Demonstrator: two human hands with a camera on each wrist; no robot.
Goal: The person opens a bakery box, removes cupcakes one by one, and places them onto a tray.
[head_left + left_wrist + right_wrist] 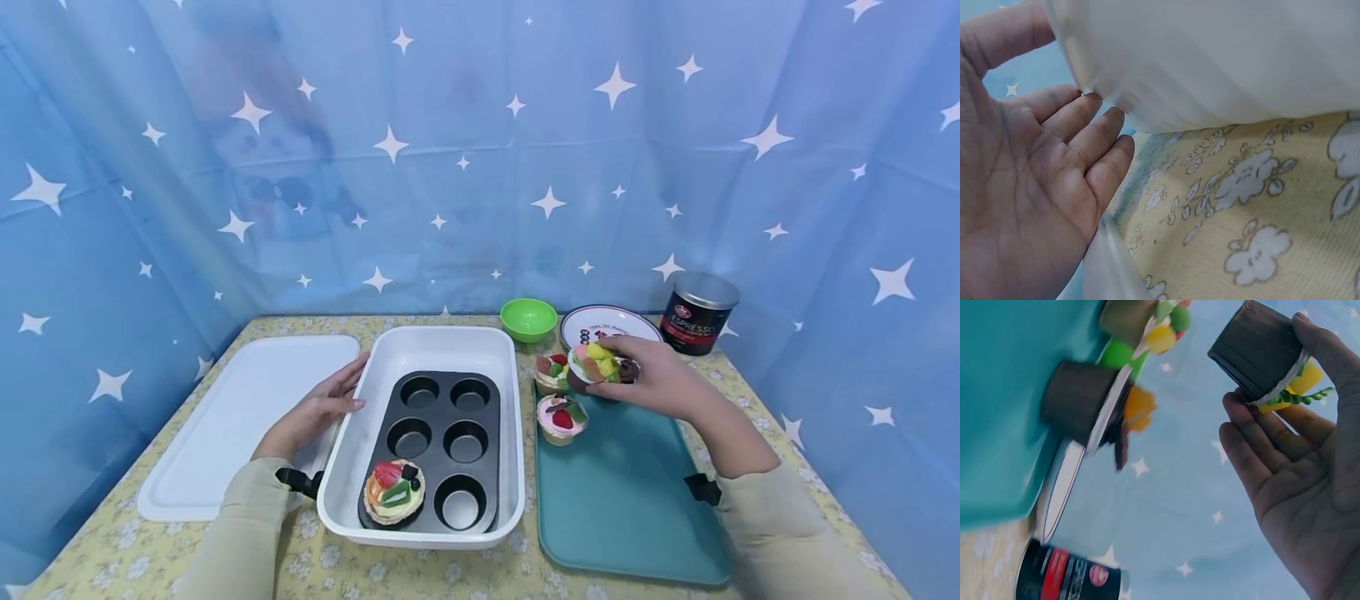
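Note:
My right hand [660,375] pinches a dark-cupped cupcake [1260,353] with yellow topping between thumb and fingers, held above the far end of the teal tray [622,500]. On that tray stand a pink-topped cupcake [561,421], a fruit-topped cupcake [550,379] and a dark cupcake [1079,403], the last partly hidden by my hand in the head view. With straight fingers, my left hand [315,412] touches the left side of a white bin [517,433]. Inside the bin lies a black muffin pan [438,417]; its near left cup holds a fruit-topped cupcake [393,493].
Left of the bin lies a white lid [232,417]. Along the back are a green bowl [528,321], a plate with a printed rim [585,318] and an espresso can [699,315]. A blue star-patterned curtain [465,208] hangs behind the flowered tablecloth [450,575].

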